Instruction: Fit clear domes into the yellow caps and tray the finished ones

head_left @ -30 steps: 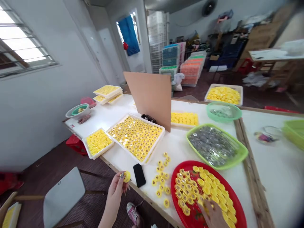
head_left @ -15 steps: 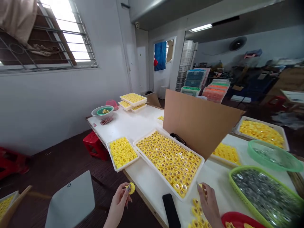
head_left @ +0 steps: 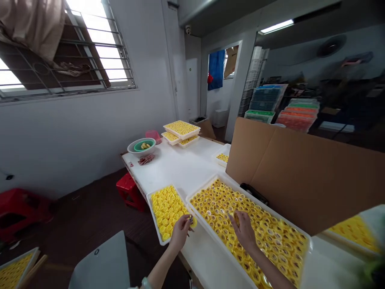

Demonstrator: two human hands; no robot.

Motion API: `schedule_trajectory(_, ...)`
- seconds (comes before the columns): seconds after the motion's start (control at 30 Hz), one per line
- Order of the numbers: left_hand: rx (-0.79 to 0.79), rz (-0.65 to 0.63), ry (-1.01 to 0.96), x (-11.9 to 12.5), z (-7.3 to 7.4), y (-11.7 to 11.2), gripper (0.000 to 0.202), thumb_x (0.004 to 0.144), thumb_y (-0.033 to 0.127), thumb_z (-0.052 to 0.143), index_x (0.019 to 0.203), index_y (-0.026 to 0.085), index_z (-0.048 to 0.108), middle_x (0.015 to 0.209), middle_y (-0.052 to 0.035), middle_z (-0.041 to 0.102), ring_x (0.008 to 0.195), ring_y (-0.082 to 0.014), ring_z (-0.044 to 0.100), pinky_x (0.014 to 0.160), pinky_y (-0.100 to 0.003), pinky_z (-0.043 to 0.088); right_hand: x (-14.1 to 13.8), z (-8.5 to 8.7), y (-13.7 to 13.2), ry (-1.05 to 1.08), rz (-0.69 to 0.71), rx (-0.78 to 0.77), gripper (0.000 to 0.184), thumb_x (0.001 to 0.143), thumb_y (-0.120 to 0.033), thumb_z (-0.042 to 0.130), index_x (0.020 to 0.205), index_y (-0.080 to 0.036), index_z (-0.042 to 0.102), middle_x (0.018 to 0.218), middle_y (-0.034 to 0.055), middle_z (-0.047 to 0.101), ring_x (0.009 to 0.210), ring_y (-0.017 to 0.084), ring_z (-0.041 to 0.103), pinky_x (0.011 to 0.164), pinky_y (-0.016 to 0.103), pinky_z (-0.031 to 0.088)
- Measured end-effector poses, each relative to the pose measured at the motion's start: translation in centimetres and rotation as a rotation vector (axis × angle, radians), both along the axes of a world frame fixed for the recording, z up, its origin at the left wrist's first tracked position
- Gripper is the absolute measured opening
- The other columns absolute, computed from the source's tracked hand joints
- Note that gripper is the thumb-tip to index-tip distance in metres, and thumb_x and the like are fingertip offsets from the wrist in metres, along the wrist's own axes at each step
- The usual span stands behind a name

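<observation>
My left hand (head_left: pixel 179 233) pinches a round yellow plastic piece (head_left: pixel 194 222) with a dark mark on it. That hand is at the right edge of the small white tray (head_left: pixel 155 224), which is full of plain yellow pieces. Over the large white tray (head_left: pixel 202 218) is my right hand (head_left: pixel 245 232), its fingers closed around what looks like another round yellow piece (head_left: pixel 236 219), partly hidden by them. Yellow round pieces with dark printed centres (head_left: pixel 272 237) fill the large tray in rows.
A cardboard sheet (head_left: pixel 288 172) stands upright behind the large tray, a dark object (head_left: pixel 254 193) at its foot. Stacked trays (head_left: pixel 182 129), bowls (head_left: pixel 141 145) and a pink container (head_left: pixel 153 136) stand farther back. A grey chair (head_left: pixel 104 261) and red stool (head_left: pixel 130 190) are left.
My right hand has moved from the loose pieces on the table to above the large tray. My left hand has come forward to the small tray with its yellow piece. The view has shifted left.
</observation>
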State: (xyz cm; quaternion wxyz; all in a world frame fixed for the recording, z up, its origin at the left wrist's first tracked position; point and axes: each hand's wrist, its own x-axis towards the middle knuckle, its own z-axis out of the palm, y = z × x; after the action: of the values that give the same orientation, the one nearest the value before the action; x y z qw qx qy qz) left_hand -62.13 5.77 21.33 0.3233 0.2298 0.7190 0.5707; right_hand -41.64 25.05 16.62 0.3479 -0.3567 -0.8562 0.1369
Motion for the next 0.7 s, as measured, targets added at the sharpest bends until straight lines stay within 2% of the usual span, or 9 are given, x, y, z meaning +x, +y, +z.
schedule_trajectory(0.1, -0.100, -0.131, 0.246, -3.1, -0.6, 5.9, 0.029, 0.094, 0.040, 0.055, 0.107, 0.015, 0.062, 0.090, -0.0034, 0.067, 0.078, -0.0167, 0.065, 0.074, -0.036, 0.055, -1.9, -1.0, 2.0, -0.044, 0.029, 0.066, 0.032, 0.098, -0.050, 0.035, 0.105, -0.025, 0.054, 0.097, 0.0087, 0.056, 0.084, 0.024, 0.061, 0.055, 0.031, 0.053)
schedule_trajectory(0.23, -0.232, -0.264, 0.543, -5.7, -2.0, 14.5, 0.023, 0.094, 0.034, 0.057, 0.109, 0.017, 0.063, 0.111, -0.0071, 0.065, 0.100, -0.0212, 0.063, 0.089, -0.044, 0.052, -3.9, -2.0, 6.9, -0.144, 0.063, 0.154, 0.031, 0.100, -0.045, 0.033, 0.105, -0.025, 0.056, 0.100, 0.0102, 0.055, 0.091, 0.026, 0.060, 0.062, 0.035, 0.056)
schedule_trajectory(0.33, -0.306, -0.348, 0.715, -6.6, -4.0, 20.7, 0.025, 0.094, 0.032, 0.058, 0.112, 0.017, 0.062, 0.118, -0.0081, 0.063, 0.106, -0.0230, 0.061, 0.092, -0.046, 0.051, -5.8, -2.3, 11.8, -0.267, 0.134, 0.211, 0.033, 0.099, -0.045, 0.035, 0.106, -0.024, 0.059, 0.106, 0.0129, 0.056, 0.098, 0.029, 0.059, 0.062, 0.036, 0.056)
schedule_trajectory(0.43, -0.353, -0.416, 0.847, -7.0, -6.8, 25.4, 0.027, 0.093, 0.032, 0.058, 0.115, 0.017, 0.061, 0.120, -0.0085, 0.062, 0.107, -0.0238, 0.061, 0.092, -0.047, 0.051, -8.6, -2.8, 17.0, -0.405, 0.260, 0.262, 0.032, 0.096, -0.048, 0.044, 0.108, -0.025, 0.063, 0.113, 0.0139, 0.058, 0.104, 0.031, 0.057, 0.065, 0.035, 0.055)
schedule_trajectory(0.5, -0.373, -0.454, 0.921, -7.2, -8.7, 27.3, 0.027, 0.093, 0.032, 0.059, 0.115, 0.017, 0.061, 0.120, -0.0085, 0.062, 0.107, -0.0238, 0.061, 0.092, -0.047, 0.051, -10.9, -3.4, 20.0, -0.490, 0.349, 0.287, 0.031, 0.094, -0.048, 0.051, 0.110, -0.025, 0.063, 0.118, 0.0135, 0.058, 0.107, 0.030, 0.056, 0.069, 0.035, 0.055)
schedule_trajectory(0.57, -0.383, -0.495, 0.986, -7.3, -10.6, 28.4, 0.025, 0.093, 0.032, 0.059, 0.114, 0.017, 0.061, 0.119, -0.0083, 0.063, 0.106, -0.0233, 0.061, 0.092, -0.047, 0.051, -13.3, -4.3, 22.3, -0.567, 0.434, 0.304, 0.031, 0.092, -0.046, 0.056, 0.111, -0.022, 0.062, 0.122, 0.0125, 0.057, 0.109, 0.029, 0.056, 0.072, 0.036, 0.054)
schedule_trajectory(0.7, -0.380, -0.577, 1.086, -7.6, -13.5, 28.2, 0.021, 0.092, 0.028, 0.061, 0.109, 0.015, 0.063, 0.115, -0.0072, 0.064, 0.107, -0.0236, 0.061, 0.094, -0.048, 0.049, -16.7, -6.6, 24.8, -0.678, 0.602, 0.312, 0.032, 0.091, -0.042, 0.060, 0.113, -0.018, 0.060, 0.126, 0.0096, 0.056, 0.109, 0.025, 0.057, 0.081, 0.041, 0.052)
